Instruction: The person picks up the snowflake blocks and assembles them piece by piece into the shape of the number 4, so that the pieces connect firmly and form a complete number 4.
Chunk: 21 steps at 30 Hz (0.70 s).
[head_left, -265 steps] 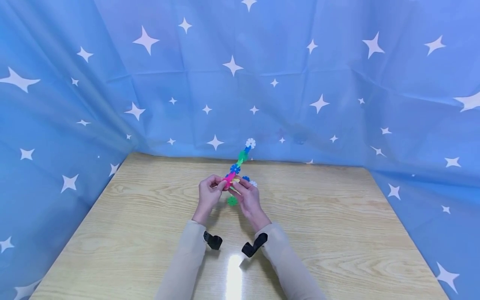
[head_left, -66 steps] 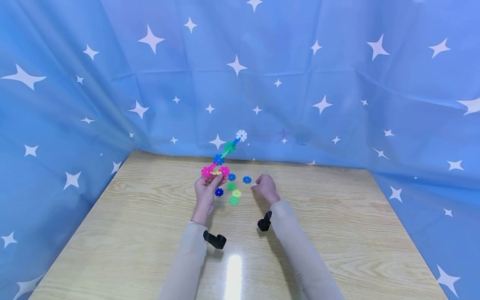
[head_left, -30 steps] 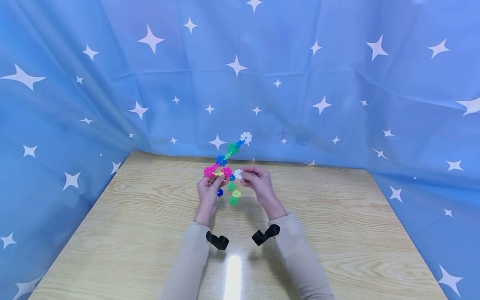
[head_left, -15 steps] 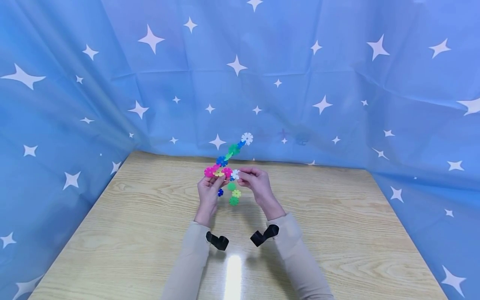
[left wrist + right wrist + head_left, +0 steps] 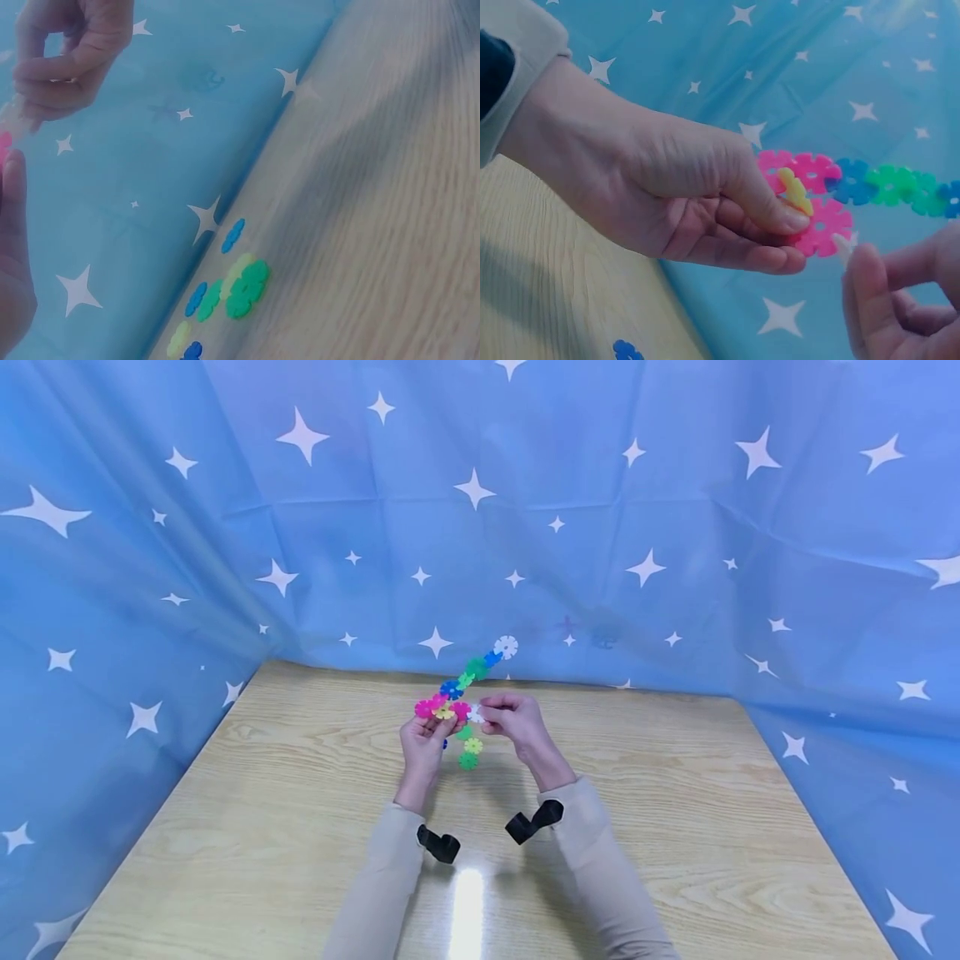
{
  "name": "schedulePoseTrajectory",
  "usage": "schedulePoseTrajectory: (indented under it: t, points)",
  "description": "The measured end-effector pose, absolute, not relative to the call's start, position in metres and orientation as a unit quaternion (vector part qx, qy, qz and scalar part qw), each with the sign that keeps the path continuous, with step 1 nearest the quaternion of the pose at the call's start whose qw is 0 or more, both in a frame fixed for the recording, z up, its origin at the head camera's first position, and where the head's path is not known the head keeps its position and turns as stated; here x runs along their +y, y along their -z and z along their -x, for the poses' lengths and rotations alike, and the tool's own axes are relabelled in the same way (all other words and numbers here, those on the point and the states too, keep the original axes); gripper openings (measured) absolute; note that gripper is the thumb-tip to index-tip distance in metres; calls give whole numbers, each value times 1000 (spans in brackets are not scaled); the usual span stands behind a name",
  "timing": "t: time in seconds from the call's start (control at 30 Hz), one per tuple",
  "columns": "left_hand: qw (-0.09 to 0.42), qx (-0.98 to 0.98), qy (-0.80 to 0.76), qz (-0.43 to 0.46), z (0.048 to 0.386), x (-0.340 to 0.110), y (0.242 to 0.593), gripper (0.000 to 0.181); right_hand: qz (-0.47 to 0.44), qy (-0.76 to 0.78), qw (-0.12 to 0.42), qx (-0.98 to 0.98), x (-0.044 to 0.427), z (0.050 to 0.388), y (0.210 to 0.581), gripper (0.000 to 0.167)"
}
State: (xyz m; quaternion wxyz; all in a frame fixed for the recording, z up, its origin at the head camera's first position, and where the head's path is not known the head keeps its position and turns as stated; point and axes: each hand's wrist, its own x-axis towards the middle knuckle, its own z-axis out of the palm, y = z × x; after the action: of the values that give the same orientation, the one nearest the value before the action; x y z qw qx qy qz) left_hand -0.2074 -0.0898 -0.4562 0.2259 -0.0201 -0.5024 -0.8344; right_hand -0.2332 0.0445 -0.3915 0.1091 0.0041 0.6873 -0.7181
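My left hand (image 5: 422, 748) pinches a chain of interlocking snowflake discs at its pink and yellow end. From there the chain runs up and away through pink, blue, green discs (image 5: 477, 668) and a blue disc to a white disc (image 5: 506, 647) at the far tip. My right hand (image 5: 521, 727) pinches a separate white snowflake disc (image 5: 475, 713) edge-on against the nearer pink disc (image 5: 825, 226). In the right wrist view the white disc meets the pink rim; whether its slot is engaged I cannot tell. A yellow disc (image 5: 795, 192) stands crosswise between pink discs, by the left thumb.
Under the hands several loose discs lie on the wooden table (image 5: 675, 827), among them a yellow disc (image 5: 473, 746), a green disc (image 5: 468, 762) and a blue disc (image 5: 233, 235). A blue star-patterned curtain (image 5: 600, 552) hangs behind the table.
My right hand has brought a white disc from the table, at the right, leftward to the pink disc. Since half a second ago, the chain has shifted slightly right and its far tip has dipped.
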Motion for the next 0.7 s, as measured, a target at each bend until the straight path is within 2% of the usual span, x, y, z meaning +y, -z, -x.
schedulePoseTrajectory:
  t: [0.47, 0.7]
  points:
    - [218, -522, 825, 14, 207, -90, 456, 16, 10, 711, 130, 691, 46, 235, 393, 23]
    - [203, -497, 844, -2, 208, -90, 454, 14, 38, 748, 122, 652, 59, 247, 416, 32]
